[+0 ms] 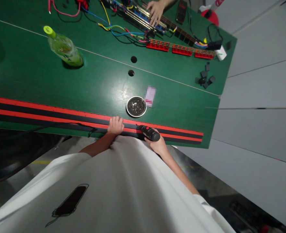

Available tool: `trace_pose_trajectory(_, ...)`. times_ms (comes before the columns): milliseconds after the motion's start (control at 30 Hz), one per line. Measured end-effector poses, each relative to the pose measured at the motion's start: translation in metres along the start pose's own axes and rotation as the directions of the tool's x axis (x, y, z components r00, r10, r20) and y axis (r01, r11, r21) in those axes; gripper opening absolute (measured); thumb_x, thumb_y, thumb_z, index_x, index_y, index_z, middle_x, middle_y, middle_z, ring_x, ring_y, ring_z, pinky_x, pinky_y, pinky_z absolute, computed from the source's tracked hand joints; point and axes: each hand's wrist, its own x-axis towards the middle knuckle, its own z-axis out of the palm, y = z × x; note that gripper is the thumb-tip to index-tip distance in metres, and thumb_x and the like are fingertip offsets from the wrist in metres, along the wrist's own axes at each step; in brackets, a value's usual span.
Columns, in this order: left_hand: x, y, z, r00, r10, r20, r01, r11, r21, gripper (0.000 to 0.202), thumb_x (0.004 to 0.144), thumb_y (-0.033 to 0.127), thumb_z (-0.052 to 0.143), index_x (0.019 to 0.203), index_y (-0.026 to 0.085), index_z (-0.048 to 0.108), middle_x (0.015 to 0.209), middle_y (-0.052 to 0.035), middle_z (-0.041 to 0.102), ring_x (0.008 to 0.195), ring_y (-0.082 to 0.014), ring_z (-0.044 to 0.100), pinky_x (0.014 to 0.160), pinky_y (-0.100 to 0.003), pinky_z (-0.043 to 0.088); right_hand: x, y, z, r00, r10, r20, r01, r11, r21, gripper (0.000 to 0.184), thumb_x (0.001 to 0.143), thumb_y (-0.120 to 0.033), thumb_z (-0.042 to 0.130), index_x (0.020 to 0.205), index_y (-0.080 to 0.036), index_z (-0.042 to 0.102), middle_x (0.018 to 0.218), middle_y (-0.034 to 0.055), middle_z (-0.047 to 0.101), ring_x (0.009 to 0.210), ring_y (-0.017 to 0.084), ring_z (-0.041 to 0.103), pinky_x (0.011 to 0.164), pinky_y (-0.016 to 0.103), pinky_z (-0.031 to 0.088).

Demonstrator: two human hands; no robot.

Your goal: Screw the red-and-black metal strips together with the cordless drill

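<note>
My right hand (159,145) is wrapped round a black cordless screwdriver (150,132) with a red button. The tool's thin tip points left and reaches the long red and black strips (179,132) that lie side by side along the table's near edge. My left hand (115,125) rests closed on these strips, left of the screwdriver, with its fingers curled over them. Just beyond, a round metal dish (136,106) holds many small dark pieces, probably screws. A blurred pale pink and white packet (150,96) touches the dish's right side.
A green bottle (65,50) stands at the left of the green table (104,87). Across the table, a co-worker's hand (156,12) lies on wired metal rails. Red blocks (181,50), coloured wires (118,30) and small black parts (204,79) lie at the far right.
</note>
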Motion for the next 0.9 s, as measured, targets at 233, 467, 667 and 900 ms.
trace_pose_trajectory(233, 0.0, 0.001, -0.002, 1.0, 0.003, 0.01, -0.003, 1.0, 0.011, 0.031, 0.097, 0.023, 0.046, 0.115, 0.013, 0.068, 0.12, -0.0254, 0.066, 0.117, -0.0446, 0.06, 0.095, -0.055, 0.042, -0.001, -0.01, -0.005, 0.999, 0.029, 0.017, -0.028, 0.995, -0.099, 0.052, 0.083, -0.029, 0.08, 0.132, -0.027, 0.062, 0.116, 0.0081, 0.078, 0.107, 0.03, 0.075, 0.097, 0.045, 0.057)
trace_pose_trajectory(467, 0.0, 0.002, -0.001, 1.0, 0.014, -0.008, -0.013, 0.995, 0.095, 0.03, 0.098, 0.024, 0.045, 0.114, 0.013, 0.068, 0.118, -0.0232, 0.067, 0.113, -0.0421, 0.061, 0.094, -0.053, 0.043, 0.0, -0.013, -0.002, 1.0, -0.003, 0.015, 0.004, 0.994, -0.109, 0.066, 0.082, -0.032, 0.083, 0.143, -0.027, 0.057, 0.13, 0.0093, 0.074, 0.121, 0.03, 0.071, 0.106, 0.047, 0.055)
trace_pose_trajectory(667, 0.001, 0.001, -0.001, 1.0, 0.022, -0.005, -0.021, 0.994, 0.11, 0.029, 0.098, 0.024, 0.046, 0.113, 0.013, 0.068, 0.118, -0.0233, 0.068, 0.112, -0.0412, 0.062, 0.093, -0.052, 0.043, 0.004, -0.011, -0.004, 0.999, 0.027, 0.022, -0.025, 0.995, -0.101, 0.061, 0.081, -0.027, 0.084, 0.137, -0.028, 0.061, 0.124, 0.0069, 0.077, 0.116, 0.029, 0.073, 0.105, 0.046, 0.056)
trace_pose_trajectory(900, 0.0, 0.0, -0.001, 0.999, 0.043, -0.033, -0.039, 0.991, 0.131, 0.029, 0.099, 0.024, 0.047, 0.112, 0.011, 0.069, 0.117, -0.0235, 0.068, 0.11, -0.0408, 0.062, 0.092, -0.051, 0.043, 0.008, -0.01, -0.007, 0.999, 0.031, 0.02, -0.029, 0.995, -0.092, 0.049, 0.082, -0.027, 0.082, 0.128, -0.027, 0.063, 0.118, 0.0057, 0.078, 0.111, 0.028, 0.075, 0.101, 0.044, 0.057)
